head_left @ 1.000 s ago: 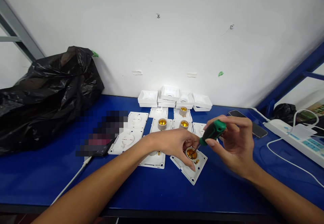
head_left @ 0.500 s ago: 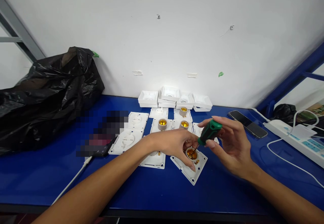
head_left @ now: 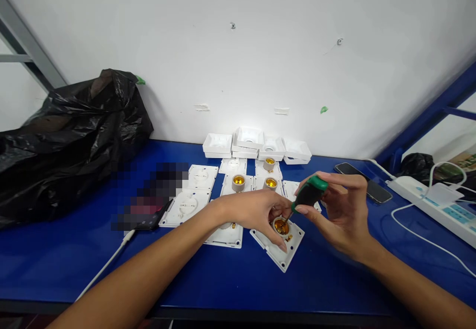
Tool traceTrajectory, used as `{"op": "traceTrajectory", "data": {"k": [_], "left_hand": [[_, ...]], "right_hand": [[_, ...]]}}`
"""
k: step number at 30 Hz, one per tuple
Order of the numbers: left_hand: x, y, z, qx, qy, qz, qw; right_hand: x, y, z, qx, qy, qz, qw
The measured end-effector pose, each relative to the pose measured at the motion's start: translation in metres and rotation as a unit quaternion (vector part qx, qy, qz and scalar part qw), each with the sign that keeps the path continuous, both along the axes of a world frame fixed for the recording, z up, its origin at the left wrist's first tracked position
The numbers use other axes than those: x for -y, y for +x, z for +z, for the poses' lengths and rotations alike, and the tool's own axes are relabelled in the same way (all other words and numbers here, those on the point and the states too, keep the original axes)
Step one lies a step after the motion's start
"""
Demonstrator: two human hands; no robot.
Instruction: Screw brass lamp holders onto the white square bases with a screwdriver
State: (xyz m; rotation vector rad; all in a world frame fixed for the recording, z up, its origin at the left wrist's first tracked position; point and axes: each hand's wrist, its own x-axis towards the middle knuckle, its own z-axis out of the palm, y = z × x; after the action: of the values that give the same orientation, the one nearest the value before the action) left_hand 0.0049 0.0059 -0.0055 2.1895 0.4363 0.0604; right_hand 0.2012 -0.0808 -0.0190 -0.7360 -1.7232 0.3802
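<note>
My right hand (head_left: 340,212) is closed around the green and black handle of a screwdriver (head_left: 311,193). The tool tilts, and its shaft runs down into the brass-lined lamp socket (head_left: 281,226). That socket sits on a square white base plate (head_left: 284,258), which lies askew near the table's front. My left hand (head_left: 260,212) grips the socket, its thumb on the near side and its fingers behind, partly hidden. Just left of it lies another white plate (head_left: 223,238), partly covered by my left forearm. The screw at the screwdriver's tip cannot be made out.
Behind my hands, more plates carry lamp sockets (head_left: 238,183). White square covers (head_left: 249,137) are stacked against the wall. A black plastic bag (head_left: 74,145) and a charging phone (head_left: 148,221) are at left; another phone (head_left: 375,190) and a power strip (head_left: 442,210) at right.
My right hand's fingers have shifted on the screwdriver handle, which has turned and leans slightly more to the right. My left hand and the socket stay in place.
</note>
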Motion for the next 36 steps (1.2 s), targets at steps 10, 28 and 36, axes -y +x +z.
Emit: {"op": "traceTrajectory", "data": {"k": [10,28,36], "left_hand": [[0.0012,0.0005,-0.0008,-0.005,0.01,0.015,1.0],[-0.0001,0.0005,-0.0039,0.006,0.017,0.01,1.0],[0.0003,-0.0001,-0.0024,-0.002,0.006,0.012,1.0]], "right_hand": [[-0.0003,0.0012,-0.0027,0.003,-0.018,-0.005,1.0],[0.0012,0.0,-0.0022,-0.006,-0.005,-0.002,1.0],[0.001,-0.0001,-0.0009,0.014,-0.003,-0.002,1.0]]}}
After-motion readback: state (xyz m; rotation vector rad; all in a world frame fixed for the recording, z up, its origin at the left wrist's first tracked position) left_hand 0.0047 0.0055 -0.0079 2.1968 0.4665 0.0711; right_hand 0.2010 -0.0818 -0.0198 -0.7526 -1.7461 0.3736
